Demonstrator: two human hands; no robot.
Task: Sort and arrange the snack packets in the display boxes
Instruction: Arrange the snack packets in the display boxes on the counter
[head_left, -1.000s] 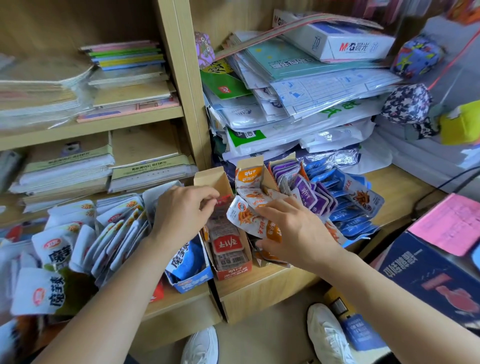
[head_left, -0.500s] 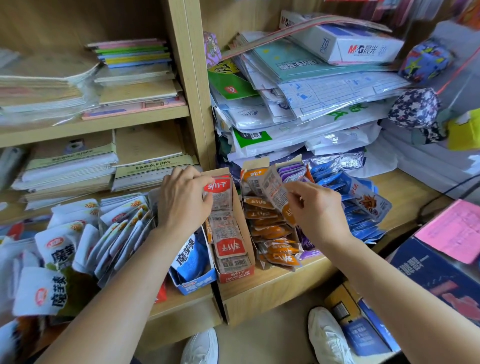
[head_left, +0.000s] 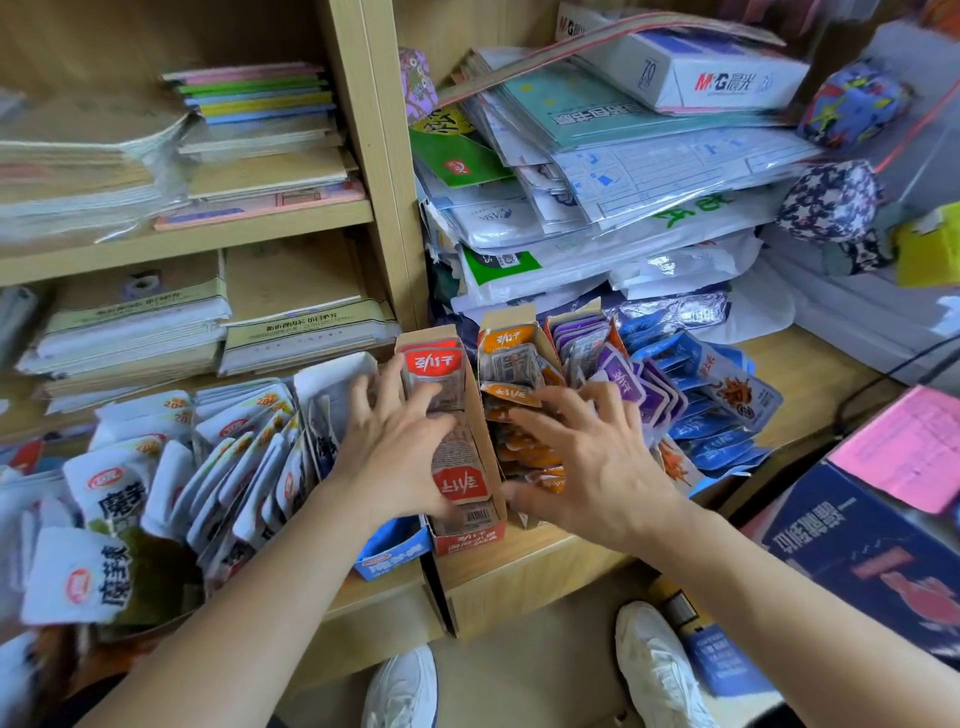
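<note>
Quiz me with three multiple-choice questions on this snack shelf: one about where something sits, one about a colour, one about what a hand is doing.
1. Which packets stand just right of the orange packets? A white; B red; C purple.
2. What colour is the front of the box that the left hand reaches into? A red; B green; C yellow.
3. How is the right hand? A clenched in an empty fist; B fingers spread over the orange packets; C hanging at the person's side.

Answers:
1 C: the purple packets come next on the right.
2 A: its front wall is red with white print.
3 B: its straight fingers lie fanned across the orange row.
</note>
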